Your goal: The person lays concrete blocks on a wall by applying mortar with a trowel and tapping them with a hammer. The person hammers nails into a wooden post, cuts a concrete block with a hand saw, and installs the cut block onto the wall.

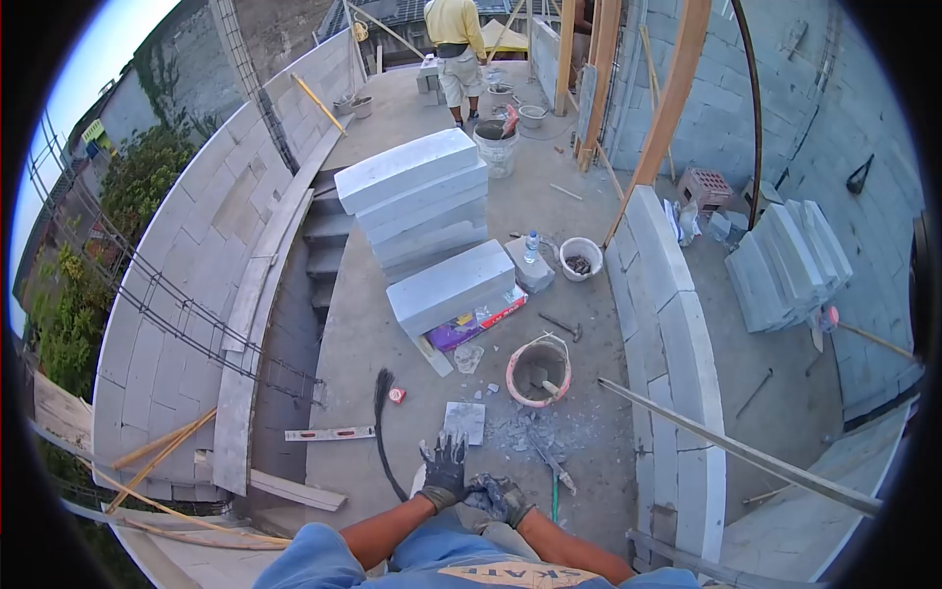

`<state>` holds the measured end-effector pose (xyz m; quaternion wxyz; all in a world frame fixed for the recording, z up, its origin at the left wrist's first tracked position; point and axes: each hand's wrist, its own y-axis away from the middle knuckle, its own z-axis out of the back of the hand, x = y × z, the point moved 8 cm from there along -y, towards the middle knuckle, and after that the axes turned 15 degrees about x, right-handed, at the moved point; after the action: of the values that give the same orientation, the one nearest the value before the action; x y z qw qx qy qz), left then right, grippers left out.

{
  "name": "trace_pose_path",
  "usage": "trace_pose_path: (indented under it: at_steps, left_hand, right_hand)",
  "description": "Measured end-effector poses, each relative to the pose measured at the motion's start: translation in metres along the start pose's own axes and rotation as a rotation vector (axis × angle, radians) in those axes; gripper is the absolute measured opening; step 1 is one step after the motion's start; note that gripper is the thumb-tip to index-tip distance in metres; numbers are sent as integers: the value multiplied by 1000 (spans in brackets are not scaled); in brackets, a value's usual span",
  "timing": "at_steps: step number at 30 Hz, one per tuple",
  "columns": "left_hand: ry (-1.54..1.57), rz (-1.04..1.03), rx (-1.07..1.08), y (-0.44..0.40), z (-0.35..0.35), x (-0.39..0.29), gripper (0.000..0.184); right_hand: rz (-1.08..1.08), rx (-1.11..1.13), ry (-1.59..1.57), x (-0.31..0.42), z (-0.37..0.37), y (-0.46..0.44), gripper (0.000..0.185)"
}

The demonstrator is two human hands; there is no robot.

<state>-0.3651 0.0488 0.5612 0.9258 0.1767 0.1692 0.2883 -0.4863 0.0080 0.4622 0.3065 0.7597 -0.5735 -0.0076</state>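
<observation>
My left hand [444,473], in a dark work glove, is held low in front of my body with fingers spread. Beside it, my right hand [500,499], also gloved, has its fingers curled in at the left glove's edge; what they pinch, if anything, is hidden. A flat pale block piece [464,422] lies just beyond my hands. To the right, a tool with a green handle [554,499] lies among grey crumbs. A bucket [512,386] with a trowel inside stands farther off. At left are a dark strand bundle [383,432] and a spirit level [331,434].
Stacked pale blocks [422,196] rise ahead, with one large block [451,288] in front. A hammer [561,326] lies nearby. A stair opening [324,245] drops at left. A low block wall [672,373] and long pole [736,447] border the right. Another person [456,49] stands far ahead.
</observation>
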Motion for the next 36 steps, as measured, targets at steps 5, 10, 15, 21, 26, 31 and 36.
trace_pose_path:
  at_steps: [5, 10, 15, 21, 26, 31, 36]
  left_hand:
    - [-270, 351, -303, -9, -26, 163, 81]
    - [506, 336, -144, -59, -44, 254, 26]
    - [570, -606, -238, -113, 53, 214, 24]
    - [333, -648, -393, -118, 241, 263, 16]
    - [2268, -578, 411, -164, 250, 331, 42]
    - [1764, -596, -58, -194, 372, 341, 62]
    - [672, -570, -491, -220, 265, 381, 56]
  right_hand:
    - [166, -51, 342, 130, -113, 25, 34]
    - [841, -226, 1221, 239, -178, -40, 39]
    - [829, -94, 1402, 216, -276, -189, 43]
    - [751, 46, 1876, 230, -325, -313, 53]
    - [669, -395, 1857, 267, -210, -408, 46]
    - [193, -260, 214, 230, -157, -437, 34]
    - [613, 317, -253, 262, -285, -474, 41]
